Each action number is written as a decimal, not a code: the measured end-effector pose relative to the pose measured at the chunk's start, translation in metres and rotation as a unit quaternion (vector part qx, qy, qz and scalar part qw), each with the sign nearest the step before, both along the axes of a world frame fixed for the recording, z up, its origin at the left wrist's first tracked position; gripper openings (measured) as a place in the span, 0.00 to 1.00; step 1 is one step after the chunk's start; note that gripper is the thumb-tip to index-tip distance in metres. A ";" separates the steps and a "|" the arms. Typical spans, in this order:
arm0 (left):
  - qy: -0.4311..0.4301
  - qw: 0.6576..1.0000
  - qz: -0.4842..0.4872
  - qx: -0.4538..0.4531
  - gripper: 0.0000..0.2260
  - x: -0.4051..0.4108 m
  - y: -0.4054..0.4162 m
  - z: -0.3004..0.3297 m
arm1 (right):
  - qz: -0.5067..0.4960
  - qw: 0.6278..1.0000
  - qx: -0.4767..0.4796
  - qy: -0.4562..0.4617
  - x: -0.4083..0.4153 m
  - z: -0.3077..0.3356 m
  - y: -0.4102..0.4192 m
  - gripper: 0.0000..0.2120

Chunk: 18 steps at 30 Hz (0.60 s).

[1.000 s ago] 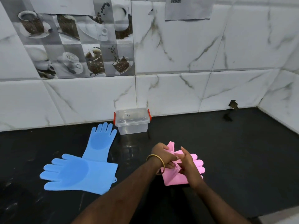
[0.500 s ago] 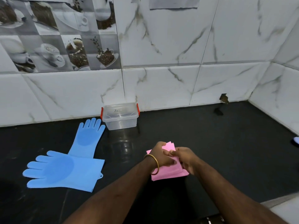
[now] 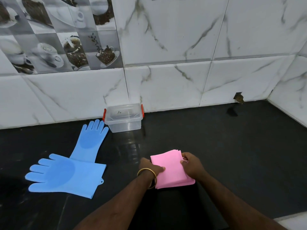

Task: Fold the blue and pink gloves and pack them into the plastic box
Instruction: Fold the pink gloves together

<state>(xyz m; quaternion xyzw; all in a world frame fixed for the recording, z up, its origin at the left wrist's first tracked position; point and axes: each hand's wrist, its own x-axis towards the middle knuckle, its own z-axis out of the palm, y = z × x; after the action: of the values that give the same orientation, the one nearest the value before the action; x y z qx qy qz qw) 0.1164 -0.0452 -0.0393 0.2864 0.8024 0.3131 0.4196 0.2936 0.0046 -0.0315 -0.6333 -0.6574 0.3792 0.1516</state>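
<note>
The pink gloves (image 3: 169, 168) lie folded into a flat square stack on the black counter, in front of me. My left hand (image 3: 150, 166), with a gold bangle at the wrist, presses on the stack's left edge. My right hand (image 3: 191, 164) grips its right edge with curled fingers. Two blue gloves lie flat and unfolded at the left: one (image 3: 64, 175) points its fingers left, the other (image 3: 90, 141) points toward the wall, its cuff under the first. The clear plastic box (image 3: 123, 118) with red latches stands against the wall, its lid on.
The black counter (image 3: 232, 146) runs to a white marble-tiled wall behind and on the right. A small hole (image 3: 238, 97) breaks the wall at the back right. The counter's front edge (image 3: 292, 219) shows at the bottom right.
The pink gloves went from loosely bunched with fingers showing to a neat flat square. My hands slid apart to its left and right edges. My head tilted down and closer.
</note>
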 end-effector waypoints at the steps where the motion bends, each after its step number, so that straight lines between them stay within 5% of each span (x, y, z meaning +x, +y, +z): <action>1: -0.025 1.000 0.001 -0.006 0.31 0.000 0.002 0.000 | -0.001 1.000 -0.006 0.001 0.001 -0.001 0.000 0.14; 6: -0.108 0.994 0.011 -0.022 0.17 0.002 0.009 0.009 | 0.006 1.000 -0.016 0.002 0.004 -0.005 0.000 0.13; 12: -0.218 0.975 0.020 0.026 0.14 0.013 0.011 0.022 | -0.052 0.998 0.020 0.002 0.014 0.013 -0.009 0.18; 16: -0.167 0.979 -0.010 0.118 0.11 0.023 0.020 0.049 | -0.103 0.990 0.087 -0.029 0.014 0.053 -0.027 0.20; 18: -0.081 0.980 -0.072 0.168 0.11 0.026 0.025 0.071 | -0.129 0.988 0.024 0.082 0.008 0.079 -0.034 0.19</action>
<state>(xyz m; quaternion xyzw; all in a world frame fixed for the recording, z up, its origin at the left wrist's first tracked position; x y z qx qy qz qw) 0.1423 -0.0205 0.0316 0.3837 0.6790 0.4347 0.4504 0.3018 -0.0294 0.0474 -0.6761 -0.5640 0.3914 0.2676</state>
